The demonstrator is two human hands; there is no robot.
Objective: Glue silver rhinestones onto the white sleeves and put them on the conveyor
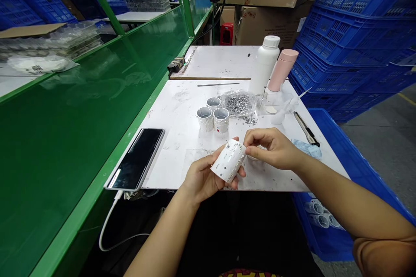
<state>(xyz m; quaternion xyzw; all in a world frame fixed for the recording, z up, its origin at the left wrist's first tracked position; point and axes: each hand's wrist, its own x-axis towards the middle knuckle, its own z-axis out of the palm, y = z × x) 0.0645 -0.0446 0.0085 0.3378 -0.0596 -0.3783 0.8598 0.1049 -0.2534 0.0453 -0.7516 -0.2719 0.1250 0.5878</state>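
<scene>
My left hand [203,177] is wrapped round a white cylindrical part [229,160] with small dark marks, holding it tilted above the near edge of the white table [182,108]. My right hand [271,147] pinches its fingertips together at the part's upper right end; whatever small thing it pinches is hidden. Three similar white cylinders [213,117] stand upright just beyond the hands. Behind them lies a clear bag of small silvery pieces [238,103], with a few pieces spilled beside it.
A phone [138,158] on a white cable lies at the table's left edge by the green conveyor [81,108]. A white bottle [267,64], a pink bottle [282,70], a utility knife [306,128] and a blue cloth [308,149] sit right. Blue crates [354,26] stand beyond.
</scene>
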